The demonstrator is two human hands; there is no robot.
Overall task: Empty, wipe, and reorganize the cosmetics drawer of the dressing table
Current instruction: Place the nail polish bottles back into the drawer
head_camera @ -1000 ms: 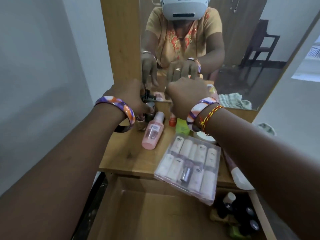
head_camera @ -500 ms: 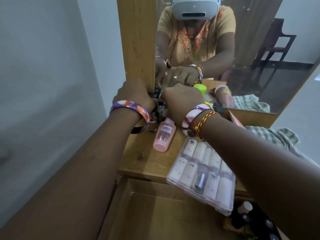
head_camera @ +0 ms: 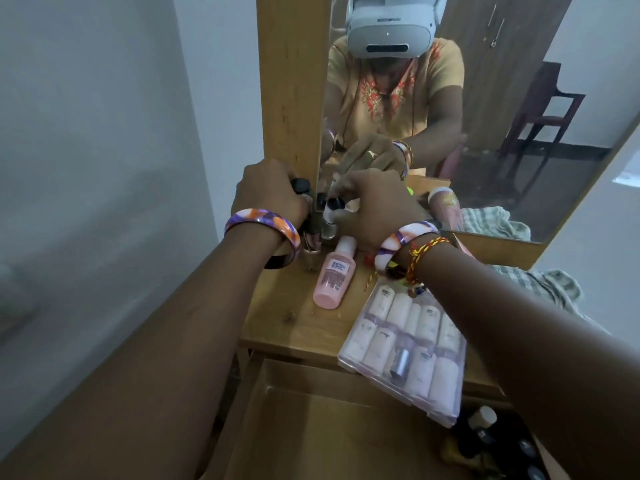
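Kit case (head_camera: 408, 351) holds tubes; drawer (head_camera: 322, 427) mostly bare.

One pink bottle (head_camera: 334, 273), one clear case (head_camera: 408, 351) of tubes, two bangled hands.

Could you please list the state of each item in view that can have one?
drawer: pulled open
pink bottle: capped, lying flat
clear case: closed, overhanging tabletop edge
white bottle: upright, gripped by right hand
left hand: closed around black-capped bottle
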